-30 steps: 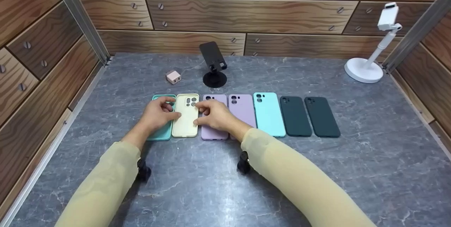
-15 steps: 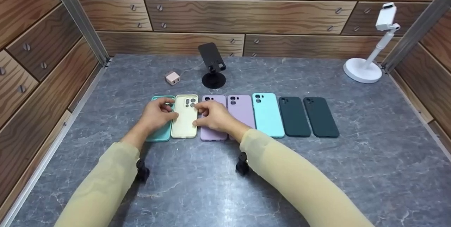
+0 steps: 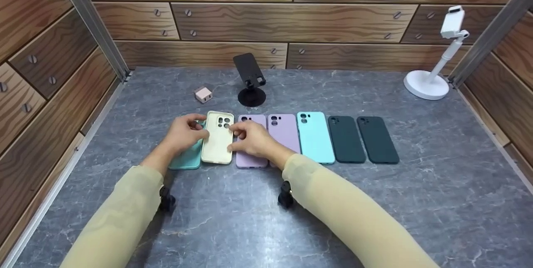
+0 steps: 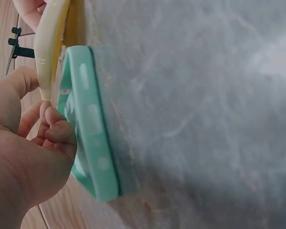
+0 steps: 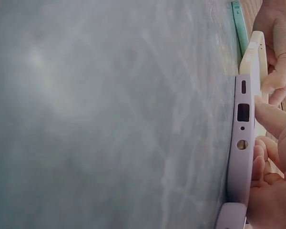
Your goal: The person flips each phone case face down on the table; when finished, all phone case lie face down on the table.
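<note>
A cream phone case point(image 3: 217, 147) sits in a row of cases on the table, its left edge raised. My left hand point(image 3: 183, 135) pinches that left edge between thumb and fingers, over a teal phone case point(image 3: 185, 160). In the left wrist view the cream case point(image 4: 48, 43) tilts up above the flat teal case point(image 4: 91, 124). My right hand point(image 3: 255, 138) holds the right edge with thumb and forefinger, above a lilac phone case point(image 3: 251, 163). The right wrist view has the cream case point(image 5: 250, 57) just behind the lilac case's end point(image 5: 239, 176).
Rightward in the row lie another lilac case point(image 3: 284, 130), a light-blue case point(image 3: 316, 139) and two dark green cases point(image 3: 347, 141). Behind stand a pink charger block point(image 3: 203, 94), a black phone stand point(image 3: 249, 68) and a white stand point(image 3: 427, 85). Wood-patterned walls enclose the table.
The cream case's left edge has risen slightly off the table with my left hand. My right hand keeps its place at the right edge. The head view has shifted a little.
</note>
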A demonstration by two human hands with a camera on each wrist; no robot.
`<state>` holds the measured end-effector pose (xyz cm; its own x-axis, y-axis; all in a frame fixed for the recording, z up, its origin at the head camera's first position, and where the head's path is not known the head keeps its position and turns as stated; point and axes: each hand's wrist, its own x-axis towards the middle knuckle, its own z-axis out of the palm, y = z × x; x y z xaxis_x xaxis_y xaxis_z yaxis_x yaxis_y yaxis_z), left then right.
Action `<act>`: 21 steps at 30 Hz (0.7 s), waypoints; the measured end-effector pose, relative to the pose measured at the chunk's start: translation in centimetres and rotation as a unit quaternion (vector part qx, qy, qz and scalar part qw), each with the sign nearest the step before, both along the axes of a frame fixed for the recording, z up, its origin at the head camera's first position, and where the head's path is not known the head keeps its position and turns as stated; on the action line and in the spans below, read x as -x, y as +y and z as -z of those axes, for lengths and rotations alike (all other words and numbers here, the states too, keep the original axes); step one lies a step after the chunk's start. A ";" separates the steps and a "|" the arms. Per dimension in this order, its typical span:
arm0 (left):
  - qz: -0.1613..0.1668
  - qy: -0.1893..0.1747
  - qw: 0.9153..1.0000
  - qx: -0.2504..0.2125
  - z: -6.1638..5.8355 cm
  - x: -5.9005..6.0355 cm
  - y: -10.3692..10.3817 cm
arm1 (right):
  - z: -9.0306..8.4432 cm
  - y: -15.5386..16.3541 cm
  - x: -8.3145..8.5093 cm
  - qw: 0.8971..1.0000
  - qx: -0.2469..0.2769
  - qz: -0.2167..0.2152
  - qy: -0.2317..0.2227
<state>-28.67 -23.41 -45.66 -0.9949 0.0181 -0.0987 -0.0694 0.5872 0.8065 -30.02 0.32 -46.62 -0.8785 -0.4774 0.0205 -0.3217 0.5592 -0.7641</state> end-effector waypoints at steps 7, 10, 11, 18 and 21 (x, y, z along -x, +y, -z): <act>0.010 0.024 1.000 0.003 -0.8 -0.3 0.4 | 0.0 0.0 0.0 1.000 -0.003 0.002 0.001; 0.008 0.027 1.000 -0.005 -1.3 -0.4 0.7 | -0.1 0.1 -0.1 1.000 -0.005 -0.001 0.005; 0.008 0.028 1.000 -0.011 -1.4 -0.5 0.8 | -0.2 0.0 -0.1 1.000 -0.004 -0.001 0.006; -0.003 0.025 0.998 -0.059 -1.9 -0.9 1.3 | -0.3 -0.2 -0.1 0.999 -0.015 -0.007 0.042; -0.006 0.025 0.997 -0.076 -1.8 -1.2 1.4 | -0.2 -0.4 -0.2 0.998 -0.017 -0.025 0.062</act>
